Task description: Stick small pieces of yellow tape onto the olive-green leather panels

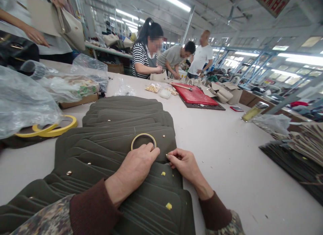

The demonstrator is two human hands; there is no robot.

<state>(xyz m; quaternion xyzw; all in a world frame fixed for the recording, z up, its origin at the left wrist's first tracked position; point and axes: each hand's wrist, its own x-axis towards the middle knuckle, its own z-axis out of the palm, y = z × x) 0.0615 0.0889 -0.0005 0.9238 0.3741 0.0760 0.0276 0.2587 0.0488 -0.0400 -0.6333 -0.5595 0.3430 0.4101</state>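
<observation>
The left hand (pixel 136 169) has its grip closed on a roll of yellow tape (pixel 143 135), the ring tipped up above the knuckles, probably so the tape is at the fingers while the palm bears on the dark panels (pixel 121 134). The right hand (pixel 185 162) pinches a tiny shiny piece (pixel 167 155) between thumb and forefinger at the panels' right edge; it may be a metal stud, but it is too small to be sure. Both wrists come in low from the near side, which seems to suit close fingertip work.

The panels lie on the pale tabletop (pixel 214 144) in overlapping, fanned layers, an arrangement that leaves a strip of each exposed and within reach. They are dark olive, matt and smooth like leather, with rounded corners and thin, slightly lighter edges. Domed, gold-coloured studs (pixel 69 173) catch the light on several, and small yellow tape scraps (pixel 169 206) sit on the nearer ones. More tape rolls (pixel 63 125) lie at the left, partly under crinkled clear plastic (pixel 27 97). Farther off, a hammer (pixel 181 86) rests across a glossy red slab (pixel 199 95).
</observation>
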